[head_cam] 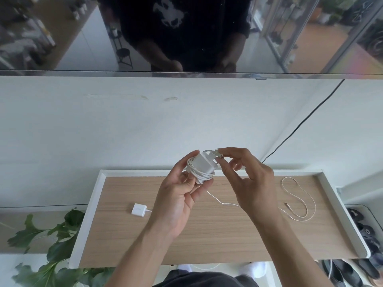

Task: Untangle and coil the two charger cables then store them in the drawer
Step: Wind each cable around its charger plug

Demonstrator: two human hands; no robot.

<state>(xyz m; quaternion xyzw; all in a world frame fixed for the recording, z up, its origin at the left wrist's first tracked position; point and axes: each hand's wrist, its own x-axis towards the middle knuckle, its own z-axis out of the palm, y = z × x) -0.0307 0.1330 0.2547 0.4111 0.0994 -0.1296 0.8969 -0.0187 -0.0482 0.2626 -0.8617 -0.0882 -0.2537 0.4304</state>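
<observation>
My left hand (pixel 178 195) holds a white charger brick (pixel 204 161) with its white cable wound around it in several loops. Fingers of my right hand (pixel 246 177) pinch the free plug end of that cable at the top of the brick. A second charger lies on the wooden shelf top (pixel 217 235): a small white square adapter (pixel 138 209) at the left, with a thin pale cable (pixel 300 201) that runs behind my hands and loops loosely at the right. No drawer shows in the view.
The wooden top has a raised white rim (pixel 91 214). A green leafy plant (pixel 51 245) stands at the lower left. Dark shoes (pixel 364 230) sit at the right. A black cord (pixel 300 125) hangs down the white wall under a wall-mounted screen (pixel 186 34).
</observation>
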